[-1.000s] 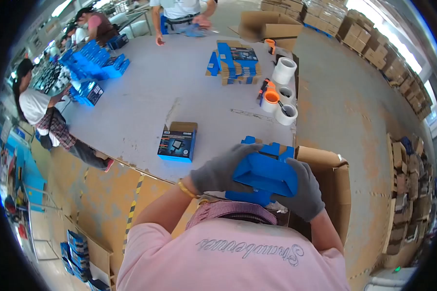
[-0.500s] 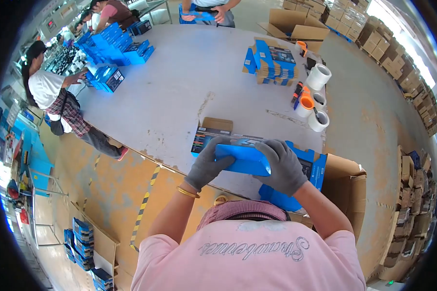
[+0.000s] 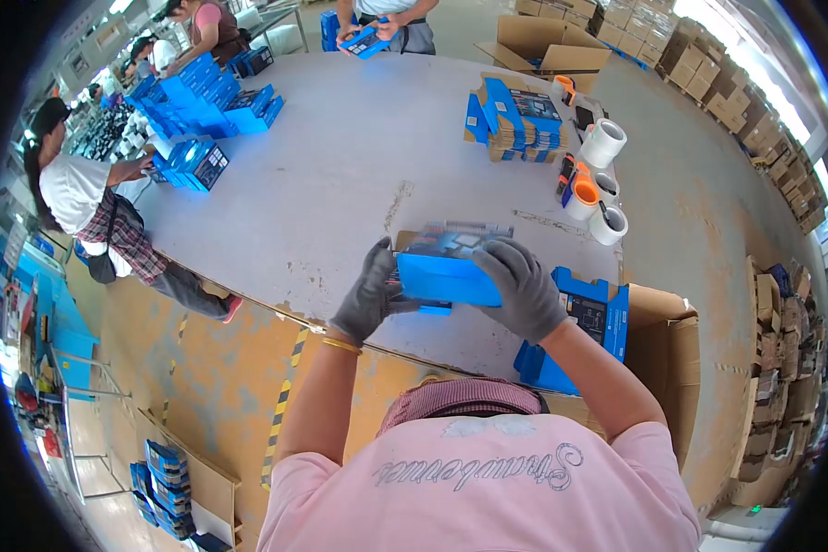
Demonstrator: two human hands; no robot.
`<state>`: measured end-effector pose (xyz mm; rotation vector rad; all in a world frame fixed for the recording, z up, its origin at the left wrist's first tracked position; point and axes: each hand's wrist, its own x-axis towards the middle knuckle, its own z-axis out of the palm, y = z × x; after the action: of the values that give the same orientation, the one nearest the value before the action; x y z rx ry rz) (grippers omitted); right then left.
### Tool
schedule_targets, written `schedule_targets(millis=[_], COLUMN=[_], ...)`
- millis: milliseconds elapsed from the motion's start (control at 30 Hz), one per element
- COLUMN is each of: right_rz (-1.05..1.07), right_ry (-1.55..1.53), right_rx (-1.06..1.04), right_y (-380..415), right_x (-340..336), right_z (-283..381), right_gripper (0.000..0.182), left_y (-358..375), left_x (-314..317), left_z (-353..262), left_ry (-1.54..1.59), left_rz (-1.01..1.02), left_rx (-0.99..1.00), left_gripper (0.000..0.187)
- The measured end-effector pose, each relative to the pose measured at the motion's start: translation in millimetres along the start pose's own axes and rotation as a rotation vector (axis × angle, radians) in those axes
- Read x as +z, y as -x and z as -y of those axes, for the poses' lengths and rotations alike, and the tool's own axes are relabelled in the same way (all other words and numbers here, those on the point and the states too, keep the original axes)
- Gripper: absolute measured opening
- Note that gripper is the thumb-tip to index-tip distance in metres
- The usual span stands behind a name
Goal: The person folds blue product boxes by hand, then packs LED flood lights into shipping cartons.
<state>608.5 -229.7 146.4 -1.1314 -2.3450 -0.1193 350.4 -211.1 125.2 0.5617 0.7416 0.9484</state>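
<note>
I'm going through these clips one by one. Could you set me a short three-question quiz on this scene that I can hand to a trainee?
1. True or false: the left hand and the right hand both wear gray gloves.

2. Multiple choice: what are the right hand's fingers on?
A) a roll of tape
B) a printed blue box
C) a pair of scissors

3. Fill in the blank: the stack of flattened cartons and the white tape roll near it both rest on the ____.

Key: 1 true; 2 B; 3 table.
</note>
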Motion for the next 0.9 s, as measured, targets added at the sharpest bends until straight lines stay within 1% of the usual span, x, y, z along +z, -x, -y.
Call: schedule_targets(millis=[33,67,100,133,200,233,267,333,367,433,467,500,533,567,600,667,700,733,767,800,867,900], right_rz=[-0.064,-0.099,-0.133,-0.168,-0.056,-0.002,0.086,0.134,0.159,0.142,0.134,0.083,0.022,-0.025,-0.078,-0.052,-0.039,0.025,0.05,0.077,0.143,0.152], right_ry=[0.084,0.096,0.108,0.118,-0.011,-0.074,-0.13,-0.121,-0.114,-0.062,-0.027,-0.048,-0.063,-0.011,0.037,0.148,0.195,0.076,0.087,0.095,0.148,0.129], right_rx=[-0.061,-0.135,-0.209,-0.282,-0.202,-0.161,-0.095,-0.02,0.023,0.18,0.268,0.44,0.609,0.8,0.985,1.272,1.406,1.524,1.543,1.559,1.59,1.616], right_y=[1,2,4,4,8,11,16,32,44,78,100,120,140,166,187,204,208,206,204,201,192,196], right_x=[11,29,50,65,77,79,79,79,79,74,68,58,46,35,26,3,-7,-15,-16,-15,-14,-14], right_z=[-3,-5,-4,-3,3,4,5,0,-7,-35,-51,-69,-89,-109,-125,-140,-147,-153,-157,-161,-165,-169], right_gripper=[0.073,0.073,0.072,0.071,0.07,0.07,0.065,0.054,0.049,0.042,0.039,0.035,0.031,0.035,0.039,0.046,0.05,0.066,0.068,0.069,0.073,0.072], left_y=[-7,-19,-33,-47,-51,-56,-61,-80,-84,-89,-91,-93,-84,-74,-75,-74,-65,-65,-84,-91,-90,-89], left_x=[-7,-19,-45,-70,-74,-79,-84,-113,-128,-154,-157,-149,-122,-92,-72,-27,19,45,45,61,99,108], left_z=[-3,1,13,26,28,33,37,62,71,84,84,88,84,73,73,82,87,109,153,185,228,247], left_ry=[-0.034,-0.067,-0.478,-0.86,-0.676,-0.611,-0.541,-0.453,-0.665,-1.088,-0.918,-0.741,-0.684,-0.628,-0.713,-0.874,-0.966,-0.879,-1.045,-1.015,-1.104,-1.175], left_rz=[0.084,0.169,0.253,0.232,0.139,0.08,0.02,-0.124,-0.2,-0.332,-0.312,-0.287,-0.419,-0.552,-0.486,-0.376,-0.246,-0.078,0.051,0.185,0.308,0.27], left_rx=[0.025,0.05,0.318,0.627,0.577,0.52,0.467,0.29,0.295,0.309,0.386,0.449,0.51,0.569,0.624,0.749,0.68,0.551,0.686,0.531,0.415,0.384], left_gripper=[0.054,0.053,0.052,0.052,0.052,0.052,0.053,0.052,0.053,0.054,0.051,0.049,0.044,0.039,0.035,0.027,0.022,0.021,0.023,0.028,0.044,0.049])
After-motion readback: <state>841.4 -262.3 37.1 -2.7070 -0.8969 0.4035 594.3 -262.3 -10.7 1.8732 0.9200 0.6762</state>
